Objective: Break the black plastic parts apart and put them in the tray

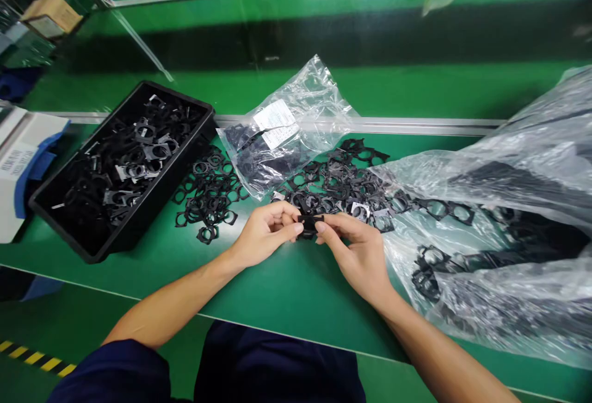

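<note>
The step in hand looks like close handling of 1 small black plastic part, perhaps checking or working it between the fingertips; its details are too dark and small to tell more. It is held between the 2 hands, just in front of the loose pile of black ring-shaped plastic parts on the green worktop. The left hand pinches its left end between thumb and forefinger, the other fingers curled in; the right hand grips the right end likewise. Whether the part touches the worktop, I cannot tell

The next move seems to call for a light, even pinch from both sides, then for 1 hand to let go cleanly so the other can set the part down. Places within reach are a smaller heap of similar parts and, beside it, the black plastic bin holding many more. The labelled clear bag lies behind, and crumpled plastic sheeting covers the right side
</note>
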Motion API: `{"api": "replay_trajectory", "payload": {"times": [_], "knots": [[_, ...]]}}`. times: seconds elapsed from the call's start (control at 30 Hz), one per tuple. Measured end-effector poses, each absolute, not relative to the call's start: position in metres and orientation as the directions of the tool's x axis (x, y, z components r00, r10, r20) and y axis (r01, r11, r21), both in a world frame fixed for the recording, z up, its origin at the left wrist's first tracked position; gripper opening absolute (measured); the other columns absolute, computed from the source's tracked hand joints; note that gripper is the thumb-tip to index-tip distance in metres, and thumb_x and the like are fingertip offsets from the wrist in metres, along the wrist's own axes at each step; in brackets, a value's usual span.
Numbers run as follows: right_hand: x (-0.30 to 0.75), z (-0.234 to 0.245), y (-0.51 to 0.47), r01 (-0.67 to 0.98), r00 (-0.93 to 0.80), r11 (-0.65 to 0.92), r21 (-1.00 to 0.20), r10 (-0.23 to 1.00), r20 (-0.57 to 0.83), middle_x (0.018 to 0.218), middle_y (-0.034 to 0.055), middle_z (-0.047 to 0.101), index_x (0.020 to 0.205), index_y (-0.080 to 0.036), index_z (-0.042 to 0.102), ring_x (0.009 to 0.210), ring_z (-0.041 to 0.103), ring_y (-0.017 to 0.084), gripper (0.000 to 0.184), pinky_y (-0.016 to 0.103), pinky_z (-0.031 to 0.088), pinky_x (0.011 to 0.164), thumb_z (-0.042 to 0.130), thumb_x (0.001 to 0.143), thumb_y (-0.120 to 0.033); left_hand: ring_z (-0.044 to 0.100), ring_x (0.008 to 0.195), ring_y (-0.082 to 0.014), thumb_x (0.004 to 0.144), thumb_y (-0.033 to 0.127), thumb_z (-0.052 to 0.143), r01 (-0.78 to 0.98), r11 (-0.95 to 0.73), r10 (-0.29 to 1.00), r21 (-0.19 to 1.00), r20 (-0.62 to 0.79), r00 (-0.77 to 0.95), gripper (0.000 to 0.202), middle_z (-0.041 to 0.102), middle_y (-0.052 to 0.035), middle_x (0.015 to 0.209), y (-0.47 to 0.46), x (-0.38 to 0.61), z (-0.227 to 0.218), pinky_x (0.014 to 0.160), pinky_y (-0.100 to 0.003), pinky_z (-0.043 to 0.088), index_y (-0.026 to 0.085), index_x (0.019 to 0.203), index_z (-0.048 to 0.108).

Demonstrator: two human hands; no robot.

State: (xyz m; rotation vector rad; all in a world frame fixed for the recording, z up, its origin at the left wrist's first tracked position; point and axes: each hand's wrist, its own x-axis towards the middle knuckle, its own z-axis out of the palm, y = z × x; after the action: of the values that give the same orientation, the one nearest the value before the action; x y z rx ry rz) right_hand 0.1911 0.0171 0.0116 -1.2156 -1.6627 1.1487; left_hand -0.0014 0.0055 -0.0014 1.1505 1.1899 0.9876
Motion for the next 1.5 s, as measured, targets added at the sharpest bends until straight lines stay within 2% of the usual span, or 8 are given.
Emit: {"api": "replay_trajectory", "payload": {"times": [0.17,0.33,0.5,0.6,0.7,0.9,1.1,1.5], "knots": [[0.1916,0.0122,0.0195,0.293,-0.330,0.201,-0.935,0.939,0.098,0.073,0.0041,0.068,0.090,-0.022,0.080,0.066,0.061,0.017,0.023,0.031,0.049,0.062,0.062,0.096,-0.036,0.061,0.076,-0.0129,0.085,0.037,0.076,0.090,0.041,0.991,0.995,-0.052,0.122,0.024,0.066,-0.0045,0.088,0.0032,-0.0015,0.0017,0.067,-0.023,0.050,0.017,0.097,0.071],[0.1902,0.0095,0.0183,0.186,-0.290,0.044,-0.982,0.957,-0.012,0.072,0.0031,0.068,0.081,-0.020,0.075,0.063,0.061,0.016,0.024,0.029,0.050,0.060,0.071,0.090,-0.042,0.059,0.068,-0.0115,0.086,0.034,0.074,0.044,0.158,0.957,0.986,-0.164,0.239,0.025,0.063,-0.0013,0.077,0.0029,-0.0019,0.0037,0.061,-0.022,0.048,0.017,0.104,0.072],[0.1898,0.0078,0.0197,0.041,-0.263,-0.099,-0.994,0.959,-0.106,0.077,0.0020,0.070,0.099,-0.020,0.072,0.067,0.065,0.015,0.026,0.028,0.055,0.065,0.072,0.088,-0.044,0.065,0.064,-0.0120,0.080,0.039,0.080,-0.088,0.270,0.948,0.959,-0.249,0.199,0.028,0.065,-0.0003,0.075,0.0068,-0.0017,0.0011,0.062,-0.024,0.054,0.015,0.090,0.069],[0.1888,0.0080,0.0199,0.062,-0.310,-0.068,-0.996,0.947,-0.084,0.083,0.0028,0.070,0.103,-0.021,0.072,0.075,0.066,0.017,0.028,0.029,0.056,0.070,0.076,0.085,-0.042,0.069,0.066,-0.0131,0.078,0.041,0.083,-0.189,0.281,0.958,0.941,-0.263,0.115,0.032,0.064,0.0009,0.075,0.0087,-0.0012,-0.0010,0.066,-0.026,0.060,0.016,0.086,0.064],[0.1886,0.0075,0.0194,0.123,-0.331,0.009,-0.992,0.943,-0.033,0.084,0.0037,0.068,0.090,-0.020,0.072,0.075,0.065,0.016,0.017,0.028,0.054,0.068,0.073,0.088,-0.037,0.071,0.065,-0.0140,0.077,0.043,0.084,-0.218,0.296,0.954,0.930,-0.275,0.124,0.035,0.066,0.0010,0.071,0.0089,-0.0006,-0.0013,0.066,-0.026,0.061,0.016,0.082,0.062],[0.1904,0.0077,0.0195,0.237,-0.339,0.093,-0.967,0.941,0.007,0.078,0.0042,0.066,0.079,-0.020,0.070,0.073,0.062,0.017,0.021,0.029,0.050,0.067,0.066,0.094,-0.034,0.072,0.069,-0.0138,0.075,0.039,0.086,-0.211,0.256,0.965,0.943,-0.238,0.110,0.033,0.074,-0.0027,0.076,0.0081,-0.0010,0.0015,0.070,-0.024,0.060,0.014,0.089,0.069],[0.1884,0.0088,0.0197,0.116,-0.350,0.014,-0.993,0.936,-0.028,0.082,0.0036,0.065,0.079,-0.020,0.069,0.073,0.062,0.016,0.017,0.027,0.050,0.064,0.069,0.091,-0.032,0.070,0.067,-0.0117,0.077,0.038,0.085,-0.194,0.204,0.979,0.959,-0.195,0.066,0.029,0.072,-0.0006,0.072,0.0083,-0.0007,0.0024,0.067,-0.021,0.057,0.014,0.083,0.070],[0.1903,0.0136,0.0186,0.152,-0.323,0.116,-0.982,0.944,0.062,0.075,0.0027,0.066,0.079,-0.019,0.071,0.069,0.059,0.015,0.012,0.028,0.045,0.062,0.069,0.091,-0.022,0.073,0.068,-0.0145,0.073,0.037,0.089,-0.208,0.246,0.968,0.947,-0.228,0.106,0.030,0.077,-0.0044,0.077,0.0060,-0.0026,0.0020,0.067,-0.024,0.059,0.013,0.086,0.074]]}}
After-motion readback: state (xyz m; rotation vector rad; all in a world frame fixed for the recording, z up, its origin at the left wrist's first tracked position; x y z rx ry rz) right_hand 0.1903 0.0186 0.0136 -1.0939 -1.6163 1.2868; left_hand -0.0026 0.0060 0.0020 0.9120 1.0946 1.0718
